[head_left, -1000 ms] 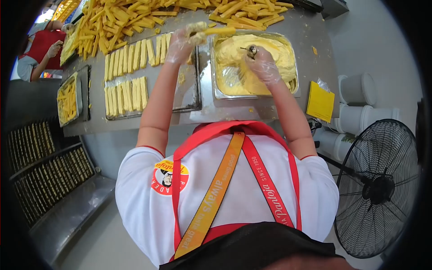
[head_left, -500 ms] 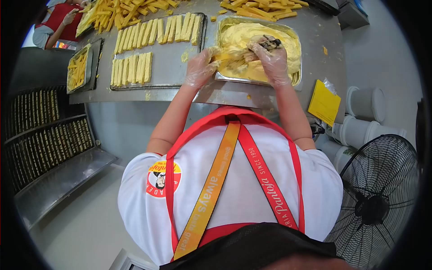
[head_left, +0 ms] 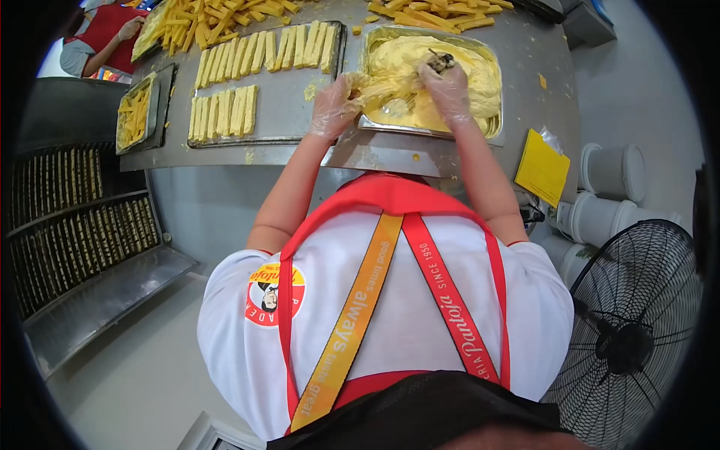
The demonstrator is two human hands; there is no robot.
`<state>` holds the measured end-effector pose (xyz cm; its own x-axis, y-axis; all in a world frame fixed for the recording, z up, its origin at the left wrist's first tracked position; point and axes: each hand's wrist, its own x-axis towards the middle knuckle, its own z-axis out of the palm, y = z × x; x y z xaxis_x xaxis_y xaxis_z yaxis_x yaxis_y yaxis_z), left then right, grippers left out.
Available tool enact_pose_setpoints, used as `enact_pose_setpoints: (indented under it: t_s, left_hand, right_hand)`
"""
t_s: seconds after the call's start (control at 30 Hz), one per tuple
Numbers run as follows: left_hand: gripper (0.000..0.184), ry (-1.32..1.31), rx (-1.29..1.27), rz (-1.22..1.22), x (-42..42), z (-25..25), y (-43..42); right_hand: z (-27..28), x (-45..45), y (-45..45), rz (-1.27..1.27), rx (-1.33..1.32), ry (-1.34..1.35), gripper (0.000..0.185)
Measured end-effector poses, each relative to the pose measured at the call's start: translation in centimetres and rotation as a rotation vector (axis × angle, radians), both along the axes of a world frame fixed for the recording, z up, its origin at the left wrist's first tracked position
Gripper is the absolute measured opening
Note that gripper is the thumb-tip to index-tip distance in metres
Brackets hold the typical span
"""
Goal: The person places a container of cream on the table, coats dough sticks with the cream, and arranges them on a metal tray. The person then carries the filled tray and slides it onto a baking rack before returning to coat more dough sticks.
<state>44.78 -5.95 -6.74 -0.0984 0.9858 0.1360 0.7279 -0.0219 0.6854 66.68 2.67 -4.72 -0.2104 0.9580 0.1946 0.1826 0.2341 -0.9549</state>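
Both my hands wear clear plastic gloves. My right hand [head_left: 448, 88] is closed round a brush with a dark handle end [head_left: 440, 60], over the metal pan [head_left: 501, 112] of pale yellow cream [head_left: 480, 75]. At the pan's left rim, my left hand [head_left: 337, 106] is closed on a yellow stick [head_left: 361, 87] smeared with cream; the fingers and cream hide much of it. Left of that hand lies a baking tray [head_left: 289, 105] with rows of cream-coated sticks [head_left: 238, 56] in its upper part and a shorter row [head_left: 223, 114] below.
Piles of plain yellow sticks [head_left: 217, 19] lie at the table's far side, with more [head_left: 442, 11] behind the pan. A small tray of sticks [head_left: 133, 116] sits left. Another person [head_left: 109, 37] stands far left. A yellow packet [head_left: 541, 169], white buckets [head_left: 615, 172] and a fan [head_left: 622, 345] are right.
My right hand has shifted slightly left and up with the brush over the cream. My left hand stays at the pan's left rim. The other person's hand has moved right.
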Motion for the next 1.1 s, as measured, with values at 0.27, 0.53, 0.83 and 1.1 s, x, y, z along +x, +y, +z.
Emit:
enact_pose_setpoints:
  t_s: [0.27, 0.53, 0.83, 1.1]
  left_hand:
    - [0.033, -0.114, -0.024, 0.074, 0.1, 1.4, 0.2]
    - [0.034, -0.307, -0.202, 0.09, -0.4, 1.5, 0.6]
    - [0.018, -0.202, 0.235, 0.342, -4.9, -1.1, -4.6]
    - [0.019, 0.391, 0.178, 0.748, -14.6, -6.0, -9.3]
  right_hand:
    - [0.7, -0.8, -1.7, 0.032, -0.232, 0.402, 0.013]
    - [2.3, -1.2, -3.3, -0.083, -0.107, 0.44, 0.015]
    - [-1.5, 0.5, -1.3, -0.21, -0.069, -0.138, 0.022]
    - [-2.8, 0.2, -0.8, -0.211, 0.037, -0.137, 0.019]
